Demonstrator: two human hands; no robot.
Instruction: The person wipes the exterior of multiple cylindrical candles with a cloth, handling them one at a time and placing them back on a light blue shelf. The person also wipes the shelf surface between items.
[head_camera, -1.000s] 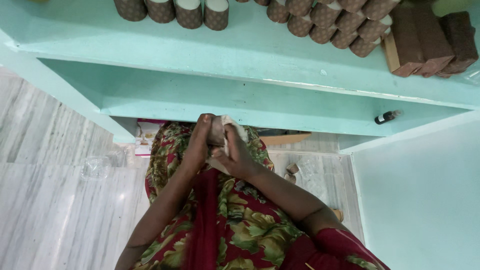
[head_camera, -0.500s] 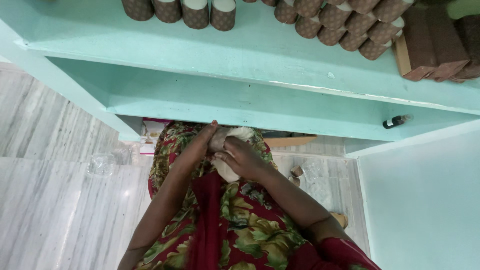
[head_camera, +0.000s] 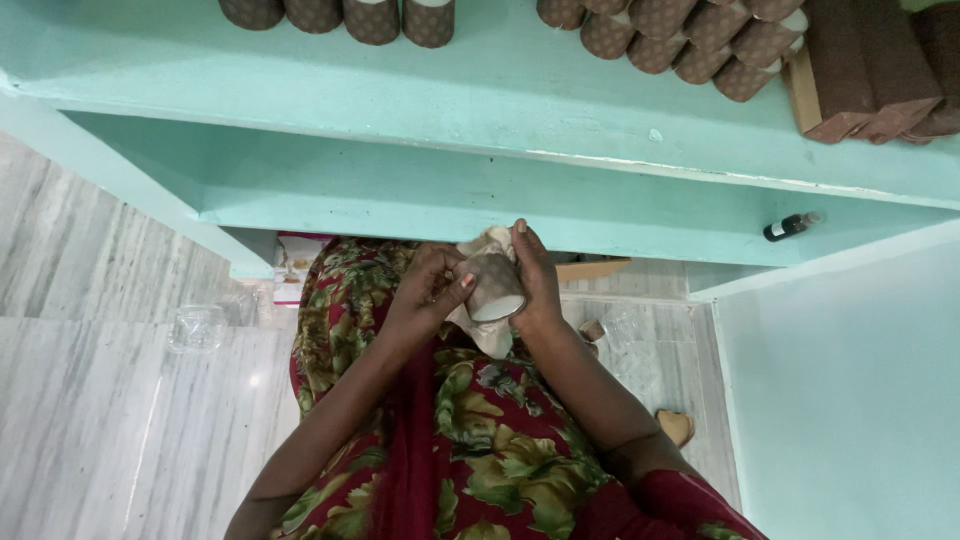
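Observation:
Over my lap, both hands are closed around one small brown patterned cylinder (head_camera: 493, 285) with a white end face. A pale cloth (head_camera: 490, 335) is wrapped around it and hangs below. My left hand (head_camera: 425, 295) grips the cylinder's left side, thumb across it. On the right side my right hand (head_camera: 535, 280) cups the cylinder and the cloth. All of this sits just in front of the lower edge of a turquoise shelf (head_camera: 500, 110).
Rows of similar brown cylinders (head_camera: 400, 18) and brown boxes (head_camera: 865, 65) stand on the shelf top. A small dark bottle (head_camera: 790, 227) lies on the lower shelf at right. A clear plastic container (head_camera: 197, 327) sits on the marble floor at left.
The cylinder has turned so its white end now faces the camera. My hands have shifted slightly lower and to the right, still wrapped in the cloth.

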